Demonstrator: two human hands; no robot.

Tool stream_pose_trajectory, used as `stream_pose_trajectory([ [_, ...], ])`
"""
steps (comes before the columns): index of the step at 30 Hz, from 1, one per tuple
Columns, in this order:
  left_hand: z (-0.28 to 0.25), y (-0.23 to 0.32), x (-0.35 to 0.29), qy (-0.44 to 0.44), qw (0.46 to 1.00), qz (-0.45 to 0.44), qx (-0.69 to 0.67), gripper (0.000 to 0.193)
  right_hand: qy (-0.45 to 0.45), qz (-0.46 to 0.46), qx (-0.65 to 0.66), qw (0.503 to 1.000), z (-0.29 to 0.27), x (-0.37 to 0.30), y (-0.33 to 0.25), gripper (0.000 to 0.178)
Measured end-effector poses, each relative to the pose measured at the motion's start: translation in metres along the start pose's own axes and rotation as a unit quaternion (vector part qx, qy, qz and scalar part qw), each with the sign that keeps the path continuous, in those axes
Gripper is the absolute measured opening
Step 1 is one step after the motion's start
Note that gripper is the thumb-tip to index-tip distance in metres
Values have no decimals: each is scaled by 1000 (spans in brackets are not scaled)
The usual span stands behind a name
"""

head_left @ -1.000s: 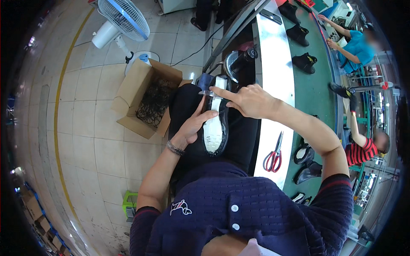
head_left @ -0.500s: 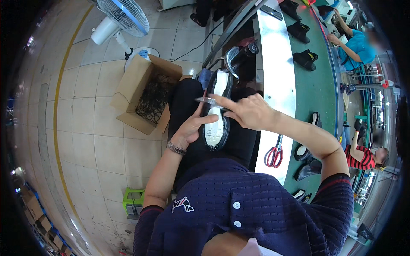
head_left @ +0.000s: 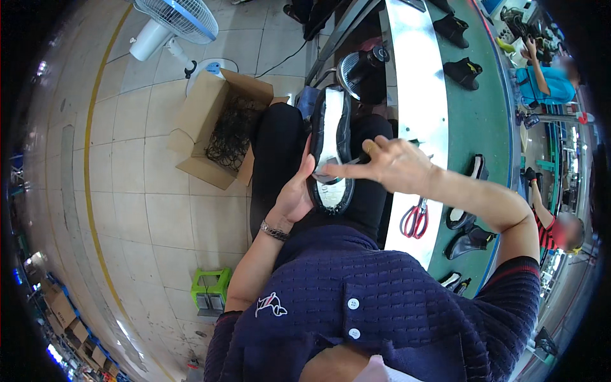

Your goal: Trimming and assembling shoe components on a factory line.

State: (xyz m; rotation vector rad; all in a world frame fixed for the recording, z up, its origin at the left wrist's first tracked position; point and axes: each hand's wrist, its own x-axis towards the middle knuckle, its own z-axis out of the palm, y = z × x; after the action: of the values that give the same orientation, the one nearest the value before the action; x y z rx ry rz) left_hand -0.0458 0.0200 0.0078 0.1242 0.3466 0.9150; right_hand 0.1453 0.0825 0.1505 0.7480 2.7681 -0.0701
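Note:
A black shoe (head_left: 332, 121) lies sole side up over my lap, its long white bottom edged by black upper material. My left hand (head_left: 296, 194) grips its left side near the end closest to me, the thumb along the edge. My right hand (head_left: 401, 167) is closed around a knife with a dark handle, most of it hidden by the fingers. Its grey metal blade (head_left: 326, 175) lies against the white bottom near that same end, with my right index finger stretched along it.
To my right, a shiny metal ledge (head_left: 414, 95) holds red-handled scissors (head_left: 415, 219). Beyond it, a green belt (head_left: 439, 264) carries several black shoes (head_left: 463, 73). A cardboard box (head_left: 197, 118) with dark scraps, a fan (head_left: 181, 19) and a green stool (head_left: 212, 286) stand left. A co-worker (head_left: 547, 83) sits across the belt.
The blade and my right hand have moved along the white bottom from its middle toward the near end. My left thumb has shifted off the white bottom to the shoe's edge. The view has shifted slightly.

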Motion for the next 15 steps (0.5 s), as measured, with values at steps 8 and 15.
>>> stream_pose_trajectory([
  [8, 8, -9, -1, 99, 976, 102, 164, 61, -114, -18, 114, 987, -49, 21, 20, 62],
  [15, 14, -5, -9, 95, 972, 68, 206, 70, -64, 15, 71, 995, -1, 23, -2, 68],
])
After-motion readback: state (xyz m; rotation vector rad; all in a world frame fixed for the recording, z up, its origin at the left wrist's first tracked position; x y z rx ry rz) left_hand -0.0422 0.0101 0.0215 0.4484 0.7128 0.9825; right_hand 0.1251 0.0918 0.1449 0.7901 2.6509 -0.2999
